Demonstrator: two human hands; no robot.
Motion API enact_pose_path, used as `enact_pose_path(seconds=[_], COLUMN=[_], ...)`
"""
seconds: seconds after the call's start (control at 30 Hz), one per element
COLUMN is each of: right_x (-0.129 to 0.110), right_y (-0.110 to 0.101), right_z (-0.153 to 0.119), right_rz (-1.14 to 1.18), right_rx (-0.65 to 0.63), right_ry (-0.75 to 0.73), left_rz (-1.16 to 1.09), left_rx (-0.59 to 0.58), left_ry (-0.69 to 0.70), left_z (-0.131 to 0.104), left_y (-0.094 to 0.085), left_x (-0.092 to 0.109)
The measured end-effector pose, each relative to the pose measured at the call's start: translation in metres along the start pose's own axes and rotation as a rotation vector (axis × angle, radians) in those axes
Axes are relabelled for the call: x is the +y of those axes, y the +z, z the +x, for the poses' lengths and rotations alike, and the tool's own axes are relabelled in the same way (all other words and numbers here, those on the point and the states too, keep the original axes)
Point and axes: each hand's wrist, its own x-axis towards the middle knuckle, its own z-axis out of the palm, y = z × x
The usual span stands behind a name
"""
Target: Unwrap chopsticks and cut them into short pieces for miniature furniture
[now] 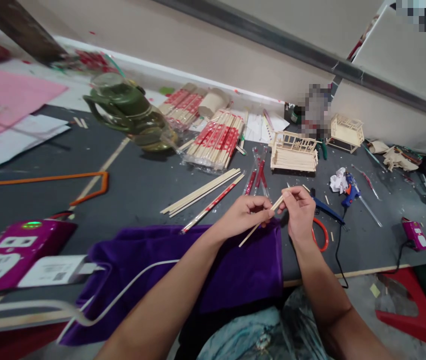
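Observation:
Between my two hands runs a thin wooden chopstick (249, 236), slanting up to the right above a purple cloth (243, 280). My left hand (248, 214) is closed around its middle. The upper end is pinched in the fingers of my right hand (298, 207). Whether there is more than one stick in my fingers, I cannot tell. Left of my hands lie several loose chopsticks (201, 192) and one in a red and clear wrapper (213, 204). Small red wrappers (260, 175) rest just beyond my left hand. A miniature wooden bench (293, 152) stands farther back.
Packs of chopsticks (216, 140) and a green-handled jug (130, 112) stand at the back. To the right are orange-handled scissors (321, 235), a blue glue gun (351, 192) and a second stick-built piece (346, 132). A magenta power socket (21, 250) with a white cable sits at left.

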Motion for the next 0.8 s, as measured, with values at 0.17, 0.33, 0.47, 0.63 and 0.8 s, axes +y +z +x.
enact_pose_path(seconds=[0.17, 0.33, 0.47, 0.63, 0.8], right_x=[-0.002, -0.004, -0.006, -0.012, -0.016], right_y=[0.003, 0.004, 0.003, 0.005, 0.005], right_z=[-0.003, -0.005, -0.005, -0.005, -0.008], right_rz=[0.002, 0.017, 0.007, 0.015, 0.032], right_rx=[-0.009, -0.023, -0.015, -0.020, -0.066], right_ry=[0.016, 0.043, 0.057, 0.054, 0.054], left_rz=[-0.012, -0.008, -0.002, 0.012, 0.001], left_rx=[-0.011, -0.034, -0.035, -0.010, -0.019], left_ry=[-0.031, -0.025, -0.014, -0.041, -0.042], left_z=[-0.002, -0.005, -0.006, -0.006, -0.008], left_y=[-0.002, -0.005, -0.006, -0.005, -0.009], left_x=[0.001, 0.004, 0.004, 0.002, 0.001])
